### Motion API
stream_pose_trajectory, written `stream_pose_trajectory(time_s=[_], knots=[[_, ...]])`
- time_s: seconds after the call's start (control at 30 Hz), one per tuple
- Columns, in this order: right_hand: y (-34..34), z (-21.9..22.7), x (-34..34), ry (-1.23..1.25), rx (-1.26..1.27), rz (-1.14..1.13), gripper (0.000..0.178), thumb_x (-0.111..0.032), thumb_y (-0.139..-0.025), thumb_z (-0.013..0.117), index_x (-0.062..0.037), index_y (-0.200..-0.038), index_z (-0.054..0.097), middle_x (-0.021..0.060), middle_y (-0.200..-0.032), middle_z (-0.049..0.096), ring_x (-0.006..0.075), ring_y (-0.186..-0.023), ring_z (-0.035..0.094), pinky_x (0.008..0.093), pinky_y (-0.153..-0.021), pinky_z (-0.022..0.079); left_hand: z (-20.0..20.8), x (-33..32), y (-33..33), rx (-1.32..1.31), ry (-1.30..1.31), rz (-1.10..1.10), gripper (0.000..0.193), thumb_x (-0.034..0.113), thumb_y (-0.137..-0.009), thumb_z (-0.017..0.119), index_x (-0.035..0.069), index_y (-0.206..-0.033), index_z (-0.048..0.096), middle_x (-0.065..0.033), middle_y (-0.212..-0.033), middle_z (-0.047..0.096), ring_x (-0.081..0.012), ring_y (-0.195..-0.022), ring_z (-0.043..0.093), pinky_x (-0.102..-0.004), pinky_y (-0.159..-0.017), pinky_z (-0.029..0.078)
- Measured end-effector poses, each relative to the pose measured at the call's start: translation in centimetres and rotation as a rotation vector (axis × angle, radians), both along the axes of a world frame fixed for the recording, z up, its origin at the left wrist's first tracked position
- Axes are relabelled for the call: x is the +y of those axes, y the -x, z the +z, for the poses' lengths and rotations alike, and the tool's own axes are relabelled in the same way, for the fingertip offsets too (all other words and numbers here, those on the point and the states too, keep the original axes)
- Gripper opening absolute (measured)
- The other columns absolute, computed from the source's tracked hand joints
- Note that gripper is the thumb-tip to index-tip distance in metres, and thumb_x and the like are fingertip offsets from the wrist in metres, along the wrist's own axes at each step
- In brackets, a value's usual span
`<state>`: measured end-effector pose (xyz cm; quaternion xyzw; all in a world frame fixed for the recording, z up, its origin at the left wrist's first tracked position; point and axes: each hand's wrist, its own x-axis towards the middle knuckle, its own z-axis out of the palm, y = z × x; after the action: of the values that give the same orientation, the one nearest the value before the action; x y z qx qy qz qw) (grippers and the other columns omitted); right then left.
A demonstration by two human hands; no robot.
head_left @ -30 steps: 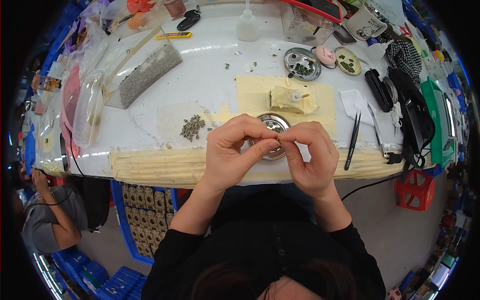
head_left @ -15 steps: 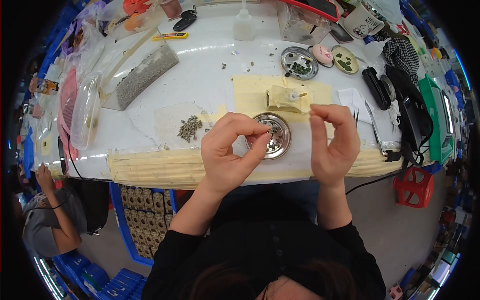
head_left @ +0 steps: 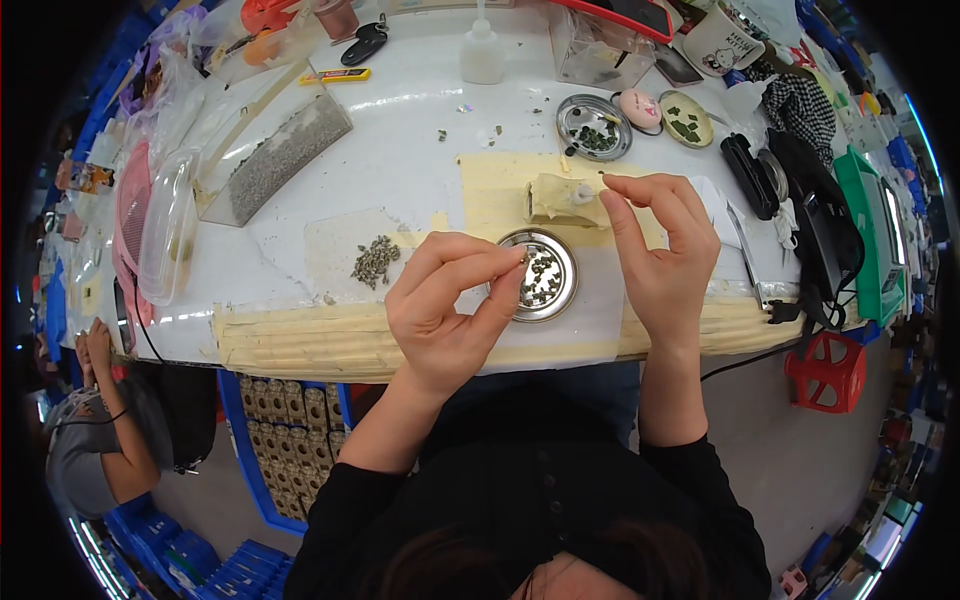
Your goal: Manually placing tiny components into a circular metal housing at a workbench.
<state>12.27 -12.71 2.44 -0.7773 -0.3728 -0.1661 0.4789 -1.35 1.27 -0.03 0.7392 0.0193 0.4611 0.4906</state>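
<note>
My left hand (head_left: pixel 440 305) is pinched, thumb and forefinger together over the left rim of a round metal dish (head_left: pixel 571 292). Whatever tiny thing sits at its fingertips is too small to name. Small dark green pieces (head_left: pixel 545 283) lie scattered inside the dish. Farther right, my right hand (head_left: pixel 665 245) has its thumb and forefinger around the end of a thin stick at a tape-wrapped block (head_left: pixel 548 200). A small white nozzle-like part (head_left: pixel 582 195) stands on that block. The fingertips hide most of the stick.
A pile of greyish-green bits (head_left: pixel 376 262) lies left of my hands. Beyond are a clear box of grey grains (head_left: pixel 285 160), a white squeeze bottle (head_left: pixel 482 55) and a dish of green pieces (head_left: pixel 594 128). Tweezers (head_left: pixel 745 250) lie at right. Another person's arm (head_left: pixel 125 430) shows far left.
My right hand has moved up and left to the stick on the taped block. My left hand has shifted slightly left and stays pinched, uncovering more of the dish.
</note>
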Motion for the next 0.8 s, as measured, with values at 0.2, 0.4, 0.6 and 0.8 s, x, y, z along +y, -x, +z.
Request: stream_pose_trajectory(time_s=[0.2, 0.4, 0.6, 0.8], knots=[[2.0, 1.8, -0.8, -0.221, -0.07, 0.119, 0.007, -0.002, -0.086, 0.07, 0.0014, -0.092, 0.068, 0.0093, -0.086, 0.064, 0.0173, -0.077, 0.06, 0.0267, -0.069, 0.047, -0.1, 0.1, 0.1, 0.003, 0.132, -0.136, 0.021, -0.01, -0.076, 0.072, -0.001, -0.095, 0.072, -0.0091, -0.088, 0.067, -0.0147, -0.076, 0.062, -0.0248, -0.067, 0.049], [4.4, 0.9, 0.1, -0.391, 0.356, 0.478, 0.013, -0.01, -0.101, 0.049, 0.0027, -0.105, 0.05, 0.0149, -0.094, 0.062, 0.0186, -0.084, 0.065, 0.0291, -0.077, 0.054, -0.1, 0.1, 0.2, 0.041, 0.238, -0.23, 0.021, -0.01, -0.077, 0.071, -0.002, -0.096, 0.072, -0.0095, -0.09, 0.066, -0.0143, -0.078, 0.062, -0.0249, -0.067, 0.049], [4.8, 0.6, 0.4, -0.372, 0.37, 0.501, 0.016, -0.013, -0.104, 0.043, 0.0024, -0.106, 0.045, 0.0169, -0.095, 0.06, 0.022, -0.084, 0.068, 0.032, -0.076, 0.058, -0.1, 0.1, 0.2, 0.039, 0.245, -0.246, 0.021, -0.01, -0.078, 0.071, -0.002, -0.097, 0.073, -0.0094, -0.09, 0.066, -0.0142, -0.078, 0.062, -0.0249, -0.068, 0.048], [4.9, 0.4, 0.4, -0.362, 0.348, 0.487, 0.016, -0.012, -0.103, 0.043, 0.0035, -0.106, 0.045, 0.0166, -0.094, 0.059, 0.0228, -0.085, 0.068, 0.0326, -0.076, 0.059, -0.1, 0.1, 0.2, 0.034, 0.246, -0.247, 0.02, -0.009, -0.079, 0.071, -0.002, -0.098, 0.073, -0.0091, -0.091, 0.066, -0.0136, -0.078, 0.062, -0.0245, -0.067, 0.048]])
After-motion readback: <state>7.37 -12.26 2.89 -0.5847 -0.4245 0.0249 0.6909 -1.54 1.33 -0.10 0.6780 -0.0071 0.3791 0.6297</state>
